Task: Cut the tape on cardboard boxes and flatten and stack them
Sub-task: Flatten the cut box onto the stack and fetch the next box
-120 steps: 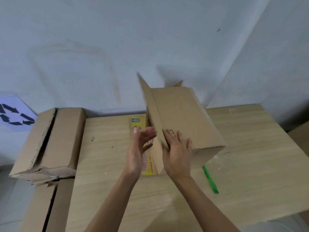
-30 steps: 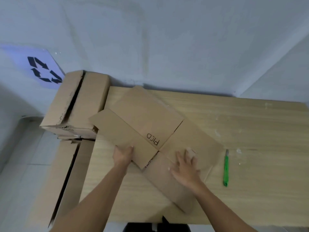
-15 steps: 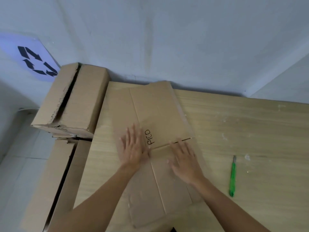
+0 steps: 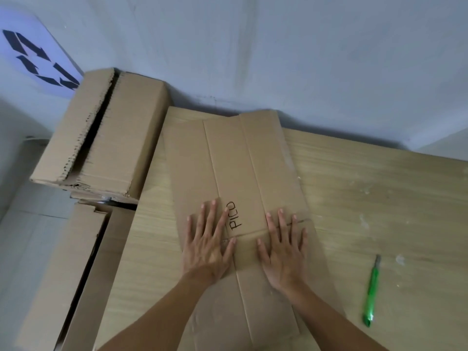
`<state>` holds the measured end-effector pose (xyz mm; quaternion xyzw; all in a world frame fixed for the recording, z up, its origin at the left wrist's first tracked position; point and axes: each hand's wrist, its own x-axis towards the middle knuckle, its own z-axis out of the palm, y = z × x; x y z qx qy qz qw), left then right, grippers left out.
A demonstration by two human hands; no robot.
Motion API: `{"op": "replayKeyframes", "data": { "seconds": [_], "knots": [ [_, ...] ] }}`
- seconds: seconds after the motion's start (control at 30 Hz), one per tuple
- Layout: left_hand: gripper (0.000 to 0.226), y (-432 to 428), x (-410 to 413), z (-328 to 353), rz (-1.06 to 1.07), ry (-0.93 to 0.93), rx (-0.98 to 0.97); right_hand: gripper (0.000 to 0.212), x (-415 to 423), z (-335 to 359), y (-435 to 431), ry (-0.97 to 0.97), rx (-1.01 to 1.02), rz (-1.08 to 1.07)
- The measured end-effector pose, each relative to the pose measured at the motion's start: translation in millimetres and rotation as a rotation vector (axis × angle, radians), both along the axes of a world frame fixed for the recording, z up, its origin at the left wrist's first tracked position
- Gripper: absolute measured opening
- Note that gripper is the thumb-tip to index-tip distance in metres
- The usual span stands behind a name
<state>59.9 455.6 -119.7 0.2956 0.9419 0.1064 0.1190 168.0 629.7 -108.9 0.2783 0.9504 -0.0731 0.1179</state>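
Your left hand [image 4: 206, 249] and right hand [image 4: 285, 252] pressed flat with straight fingers on the flattened cardboard box [image 4: 235, 160], box lying on the table [image 4: 379, 198], green cutter [image 4: 371, 293] well right of it

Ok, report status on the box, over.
Left hand and right hand open, pressing flat. Flattened box lies on table. Green cutter apart, right side.

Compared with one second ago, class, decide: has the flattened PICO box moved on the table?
Yes. The flattened PICO box has swung from lying skewed to running roughly square to the back edge of the table, away from the green cutter.
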Motion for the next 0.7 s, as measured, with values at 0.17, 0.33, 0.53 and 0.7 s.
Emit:
{"op": "replayKeyframes", "data": {
  "seconds": [0.17, 0.33, 0.53, 0.7],
  "knots": [
    [0.074, -12.6, -2.3, 10.9, 0.128, -0.114, 0.174, 0.069, 4.5, 12.0, 21.8, 0.08, -0.206, -0.162],
    [0.084, -21.1, 1.9, 48.9, 0.893, -0.449, 0.572, 0.067, 17.8, 44.6, 49.2, 0.254, -0.329, -0.661],
    [0.051, -27.6, -20.8, 71.7, 1.016, -0.881, 0.695, 0.043, 28.4, 72.2, 71.2, 0.198, -0.774, -0.673],
    [0.008, -4.0, -2.4, 105.2, 0.799, -0.987, 0.806, 0.04, 60.6, 106.9, 90.0, 0.34, -0.677, -0.522]
  ]
}}
